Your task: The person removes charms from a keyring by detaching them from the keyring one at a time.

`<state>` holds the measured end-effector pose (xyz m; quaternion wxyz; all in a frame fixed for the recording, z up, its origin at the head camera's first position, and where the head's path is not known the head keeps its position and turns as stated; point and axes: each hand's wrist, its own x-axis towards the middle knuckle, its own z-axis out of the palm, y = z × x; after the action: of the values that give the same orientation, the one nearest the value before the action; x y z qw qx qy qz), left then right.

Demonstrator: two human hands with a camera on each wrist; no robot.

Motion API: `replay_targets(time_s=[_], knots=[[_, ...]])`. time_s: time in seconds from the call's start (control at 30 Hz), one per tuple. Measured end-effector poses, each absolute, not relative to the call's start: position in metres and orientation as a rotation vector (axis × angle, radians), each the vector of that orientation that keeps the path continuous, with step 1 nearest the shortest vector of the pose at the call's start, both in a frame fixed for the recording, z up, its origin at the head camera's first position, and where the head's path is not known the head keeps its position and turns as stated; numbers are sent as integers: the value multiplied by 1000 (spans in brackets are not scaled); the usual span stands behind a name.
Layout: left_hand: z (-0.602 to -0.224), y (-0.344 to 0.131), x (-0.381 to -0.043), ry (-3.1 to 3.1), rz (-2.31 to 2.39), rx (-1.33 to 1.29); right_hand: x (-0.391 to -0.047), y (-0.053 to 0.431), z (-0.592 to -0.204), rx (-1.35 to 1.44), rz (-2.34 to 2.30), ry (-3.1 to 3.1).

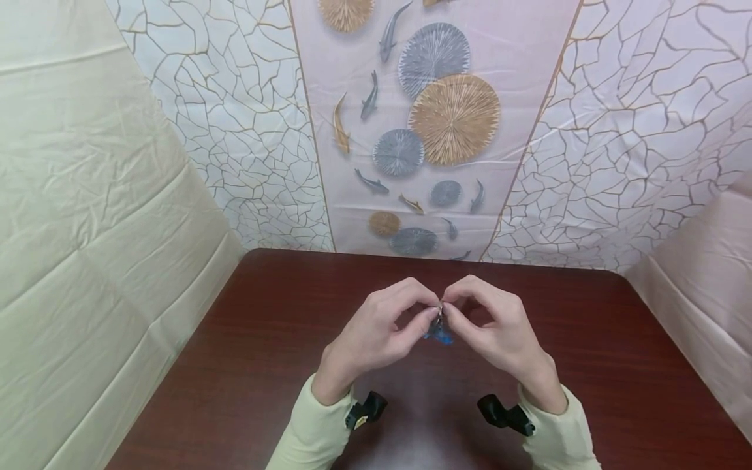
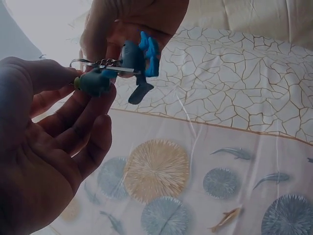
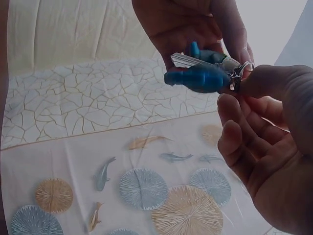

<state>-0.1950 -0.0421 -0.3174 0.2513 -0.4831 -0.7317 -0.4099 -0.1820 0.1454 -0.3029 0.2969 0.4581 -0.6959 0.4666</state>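
Observation:
Above the table, my left hand (image 1: 382,326) and right hand (image 1: 499,323) meet tip to tip. Thumb and forefinger of each pinch a small metal keyring (image 3: 247,68) from opposite sides. From it hang a silver key (image 3: 185,60), a short chain (image 2: 108,62) and little charms. One charm is dark grey with a tail fin (image 2: 140,93) and bright blue parts (image 2: 150,54). A second, dark green-blue charm (image 2: 94,83) lies close to the left fingertips. Fingers hide part of the ring, so whether its coils are spread apart cannot be seen.
A dark red-brown table (image 1: 264,339) lies beneath both hands. Patterned cloth (image 1: 376,196) with fish and round motifs hangs behind it, and plain pale cloth (image 1: 88,228) hangs along the left side. Black wrist cameras (image 1: 505,416) sit on the sleeves.

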Motion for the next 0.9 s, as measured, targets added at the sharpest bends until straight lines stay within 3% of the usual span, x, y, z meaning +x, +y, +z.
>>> replay_targets(time_s=[0.9], knots=[[-314, -46, -193, -1932, -1165, -1357, -174, 140, -292, 1317, 1266, -1725]])
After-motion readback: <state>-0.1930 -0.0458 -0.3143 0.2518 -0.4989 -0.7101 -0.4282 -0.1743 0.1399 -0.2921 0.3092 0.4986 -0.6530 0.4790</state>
